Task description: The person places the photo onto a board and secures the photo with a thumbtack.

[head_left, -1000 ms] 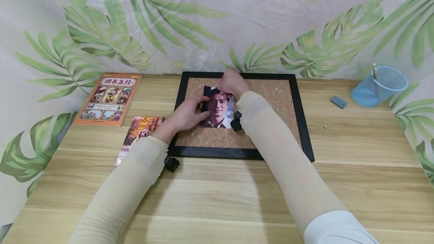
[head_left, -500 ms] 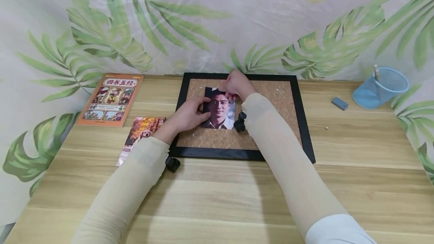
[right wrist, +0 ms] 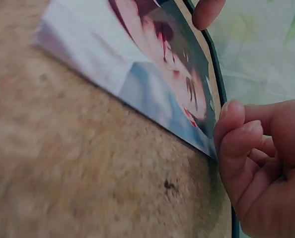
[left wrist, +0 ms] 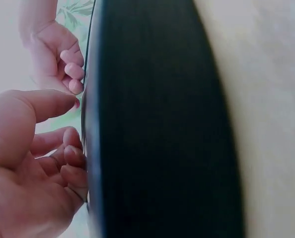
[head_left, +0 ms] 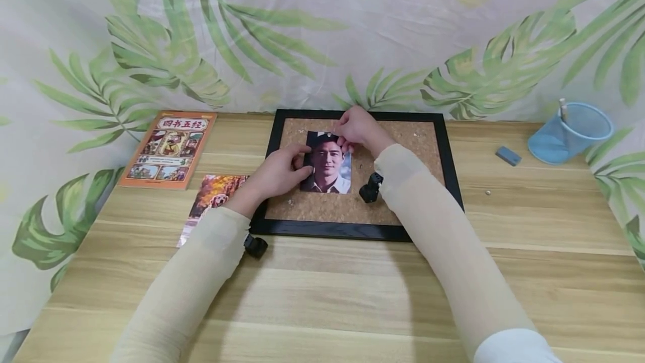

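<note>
A portrait photo lies on a black-framed corkboard. My left hand rests on the photo's left edge, thumb and fingers spread apart; in the left wrist view the left hand has its fingertips right at the board's surface. My right hand hovers by the photo's upper right corner with loosely curled fingers, nothing visible between them. A small pale thumbtack head shows at the photo's top edge. In the right wrist view, the right hand is beside the corner of the photo.
A dog photo lies left of the board, partly under the left arm. Behind it is an orange book. At right are a blue eraser, a blue mesh pen cup and a small pale tack. A patterned curtain hangs behind.
My right hand has shifted right from the photo's top edge, uncovering the thumbtack head there. The left hand stays at the photo's left edge. The whole head view has drifted slightly.
</note>
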Motion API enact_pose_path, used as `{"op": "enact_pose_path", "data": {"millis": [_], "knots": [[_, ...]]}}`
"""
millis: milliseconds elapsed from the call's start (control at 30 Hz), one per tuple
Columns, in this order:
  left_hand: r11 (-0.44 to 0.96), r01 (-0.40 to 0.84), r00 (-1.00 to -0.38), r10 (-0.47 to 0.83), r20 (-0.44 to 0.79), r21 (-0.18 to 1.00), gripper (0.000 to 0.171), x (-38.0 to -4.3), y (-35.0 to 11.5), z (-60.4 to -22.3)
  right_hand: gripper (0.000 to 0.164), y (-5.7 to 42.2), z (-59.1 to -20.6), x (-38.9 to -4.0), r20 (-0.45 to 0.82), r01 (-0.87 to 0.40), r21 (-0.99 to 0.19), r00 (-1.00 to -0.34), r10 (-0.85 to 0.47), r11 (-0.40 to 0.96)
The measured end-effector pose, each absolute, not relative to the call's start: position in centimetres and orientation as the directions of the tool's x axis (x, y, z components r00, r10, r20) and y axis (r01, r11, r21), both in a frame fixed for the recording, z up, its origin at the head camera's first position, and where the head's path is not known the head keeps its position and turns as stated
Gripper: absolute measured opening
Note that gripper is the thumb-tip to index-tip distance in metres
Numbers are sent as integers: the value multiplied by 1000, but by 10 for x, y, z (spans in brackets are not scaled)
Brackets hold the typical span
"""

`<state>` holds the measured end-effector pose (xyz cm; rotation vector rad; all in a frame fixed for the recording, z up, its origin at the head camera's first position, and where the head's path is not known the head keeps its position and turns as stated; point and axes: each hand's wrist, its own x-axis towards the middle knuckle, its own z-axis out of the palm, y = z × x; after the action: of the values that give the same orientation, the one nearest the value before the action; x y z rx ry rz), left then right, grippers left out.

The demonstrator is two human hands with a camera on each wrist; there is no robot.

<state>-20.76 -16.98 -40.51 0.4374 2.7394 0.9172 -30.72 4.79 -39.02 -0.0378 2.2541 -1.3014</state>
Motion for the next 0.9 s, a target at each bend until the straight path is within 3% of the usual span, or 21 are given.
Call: {"op": "enact_pose_path", "data": {"millis": [500, 900], "knots": [[741, 170, -957, 282, -71, 650, 43, -184, -198, -392, 28, 87, -370, -269, -273, 9, -801, -896, -351, 599], [768, 153, -965, 253, -75, 622, 44, -154, -231, -375, 26, 155, -362, -226, -162, -135, -752, -911, -379, 645]]}}
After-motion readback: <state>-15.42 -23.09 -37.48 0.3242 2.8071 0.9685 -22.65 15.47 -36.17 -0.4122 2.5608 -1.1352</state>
